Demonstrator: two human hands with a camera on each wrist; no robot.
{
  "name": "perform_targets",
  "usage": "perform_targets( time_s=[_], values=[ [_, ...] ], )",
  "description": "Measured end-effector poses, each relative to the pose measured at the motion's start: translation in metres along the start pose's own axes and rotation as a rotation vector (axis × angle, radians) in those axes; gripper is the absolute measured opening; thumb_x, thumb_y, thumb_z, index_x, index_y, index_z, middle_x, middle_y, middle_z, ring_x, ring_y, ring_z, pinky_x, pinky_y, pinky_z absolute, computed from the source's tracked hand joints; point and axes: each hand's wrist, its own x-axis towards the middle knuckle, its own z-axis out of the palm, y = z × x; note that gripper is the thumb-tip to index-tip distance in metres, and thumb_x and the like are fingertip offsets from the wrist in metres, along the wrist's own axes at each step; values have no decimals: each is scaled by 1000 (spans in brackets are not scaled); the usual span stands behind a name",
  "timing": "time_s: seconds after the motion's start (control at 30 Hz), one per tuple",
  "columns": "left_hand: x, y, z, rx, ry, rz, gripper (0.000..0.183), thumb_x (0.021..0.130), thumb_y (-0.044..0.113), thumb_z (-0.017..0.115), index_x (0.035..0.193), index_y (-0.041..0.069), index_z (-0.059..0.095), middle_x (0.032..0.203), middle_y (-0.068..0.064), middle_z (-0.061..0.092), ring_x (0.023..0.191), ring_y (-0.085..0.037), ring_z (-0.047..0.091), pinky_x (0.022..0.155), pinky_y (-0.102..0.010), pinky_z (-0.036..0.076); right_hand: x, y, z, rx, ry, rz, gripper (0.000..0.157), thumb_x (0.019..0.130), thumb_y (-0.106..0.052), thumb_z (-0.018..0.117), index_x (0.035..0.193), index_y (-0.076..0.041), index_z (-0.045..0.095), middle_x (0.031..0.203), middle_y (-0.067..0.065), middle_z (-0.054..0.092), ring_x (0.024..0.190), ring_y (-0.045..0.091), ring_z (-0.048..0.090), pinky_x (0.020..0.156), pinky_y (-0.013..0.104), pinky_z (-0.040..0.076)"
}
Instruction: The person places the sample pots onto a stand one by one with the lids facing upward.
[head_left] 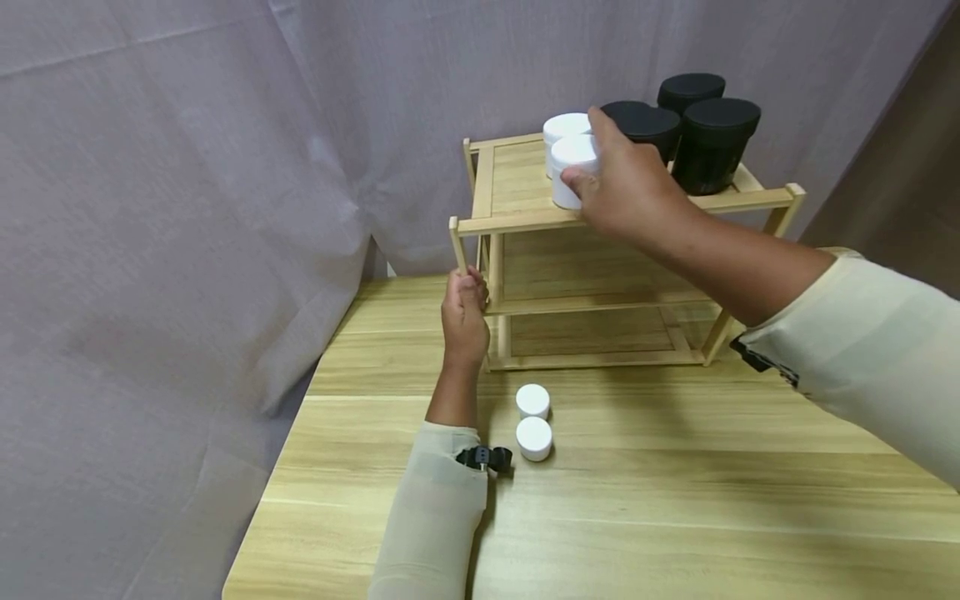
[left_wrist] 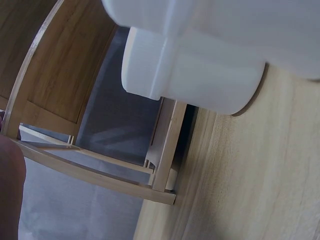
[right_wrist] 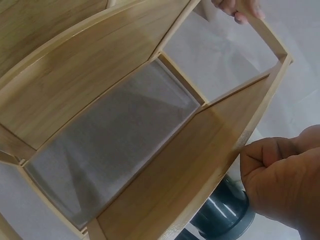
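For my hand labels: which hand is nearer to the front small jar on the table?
Left. The left hand grips the rack beyond the small jar, to its left; the right hand is farther, at the top shelf, holding a larger white jar.

The counter (head_left: 697, 517) has a pale, streaked wood-grain top. A three-tiered wooden shelf (head_left: 517, 222) stands on it, and two small white lidded jars (head_left: 534, 439) sit upright in front, one just beside the other. The shelf's top tier carries several black lidded jars (head_left: 716, 150) toward the right and an upright white jar (head_left: 564, 127) left of them.
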Motion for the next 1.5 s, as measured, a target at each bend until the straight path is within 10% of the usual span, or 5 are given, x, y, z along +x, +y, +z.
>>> perform_targets(
  time_s=[0.4,0.53,0.7,1.23,1.5],
  values=[
    [1,-3,1,16,4,14,83,111,64,35,118,-17,50,85,3,46,77,-9,45,71,-22,41,-14,2,5,32,64,-104,83,115,-35,55,177,-22,1,160,36,50,132,51,63,106,66,50],
    [1,-1,1,4,6,5,73,115,55,34,117,-15,51,85,3,45,77,-9,44,70,-21,41,-25,3,17,-9,123,-240,84,113,-35,58,177,-20,6,109,31,76,85,39,71,75,51,54],
    [2,-3,0,7,-2,25,92,107,71,35,118,-19,49,83,3,44,75,-8,44,69,-21,40,-37,5,27,-87,164,-406,83,112,-38,60,177,-19,11,58,7,57,50,18,47,53,33,39],
    [2,-2,-2,10,-7,35,93,107,71,34,117,-21,49,79,2,42,72,-7,41,67,-22,38,-45,25,42,-340,324,-850,83,108,-68,32,167,-9,34,50,2,41,37,13,33,39,32,34],
    [2,-1,-2,9,-12,36,91,107,71,33,117,-18,49,80,3,43,72,-8,42,67,-22,38,-47,33,53,-473,136,-975,87,109,-70,23,169,-8,31,50,-4,39,41,8,27,40,28,32]
  ],
)
